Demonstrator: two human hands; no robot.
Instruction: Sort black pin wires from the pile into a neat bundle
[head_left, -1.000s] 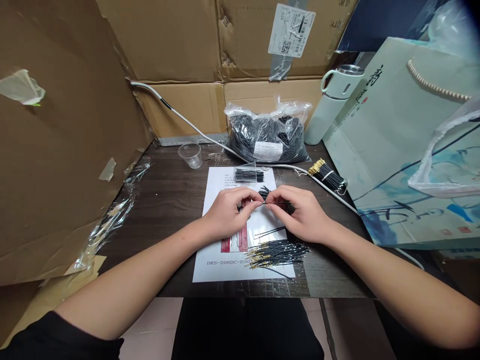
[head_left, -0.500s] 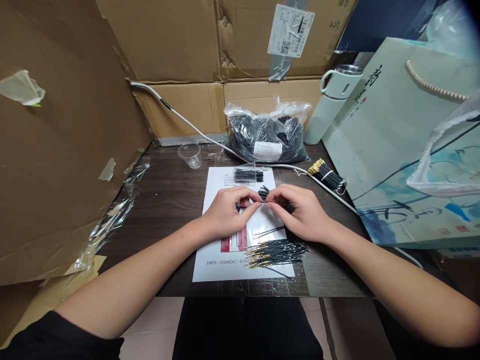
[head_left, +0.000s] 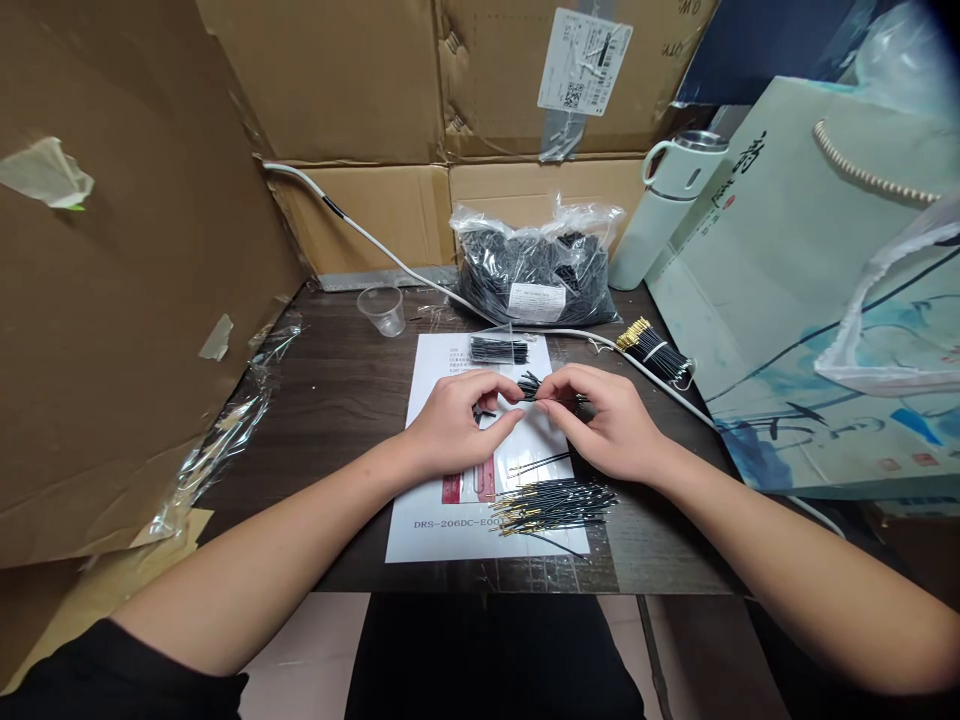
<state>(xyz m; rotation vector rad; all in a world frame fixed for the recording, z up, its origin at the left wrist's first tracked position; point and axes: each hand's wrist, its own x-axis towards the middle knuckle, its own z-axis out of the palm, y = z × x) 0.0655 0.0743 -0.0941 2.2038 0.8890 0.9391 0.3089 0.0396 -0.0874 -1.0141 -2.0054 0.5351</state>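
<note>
While both hands met above the printed sheet (head_left: 442,540), a thin black wire (head_left: 531,401) was pinched between the left hand (head_left: 454,425) and the right hand (head_left: 611,425), fingertips closed on it from either side. It was judged light, springy and easily bent, best gripped on the black sleeve just behind the tip. A loose pile of gold-tipped wires (head_left: 555,505) was seen just below the right hand.

two hands (head_left: 457,425) (head_left: 611,425), one plastic cup (head_left: 382,310), one flask (head_left: 664,212), one sheet of paper (head_left: 442,535).
</note>
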